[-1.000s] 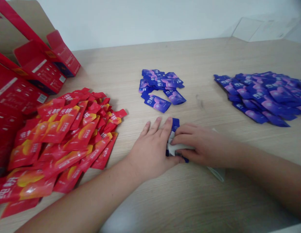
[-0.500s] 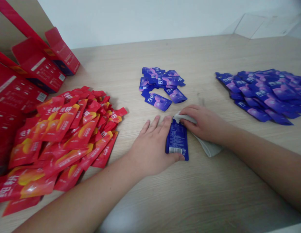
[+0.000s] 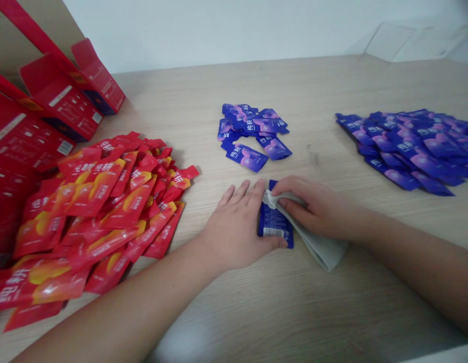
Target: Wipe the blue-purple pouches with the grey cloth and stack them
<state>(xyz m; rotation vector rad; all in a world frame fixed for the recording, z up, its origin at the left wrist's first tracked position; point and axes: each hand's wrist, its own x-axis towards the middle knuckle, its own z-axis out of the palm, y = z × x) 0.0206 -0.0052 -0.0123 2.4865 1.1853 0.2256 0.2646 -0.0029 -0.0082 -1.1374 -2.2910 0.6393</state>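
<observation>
A dark blue sachet (image 3: 273, 222) lies on the table with its printed, barcoded back facing up. My left hand (image 3: 234, 232) rests flat beside it with the fingers stretched out; its thumb lies over the sachet's lower edge and its index finger is at the left side. My right hand (image 3: 319, 209) pinches a pale grey cloth (image 3: 326, 252) and presses its bunched end on the sachet's upper part. The cloth's loose end trails over the table below that hand. Part of the sachet is hidden under cloth and fingers.
Beyond my hands lies a small group of blue-purple sachets (image 3: 249, 157), front side up. A larger heap of blue-purple sachets (image 3: 418, 146) is at the right. Red-orange sachets (image 3: 105, 201) are piled at the left, before open red boxes (image 3: 63, 101). A white wall (image 3: 234, 30) closes off the back.
My right hand has moved the cloth's bunched end down and slightly left over the sachet. My left hand has stayed nearly still on the sachet.
</observation>
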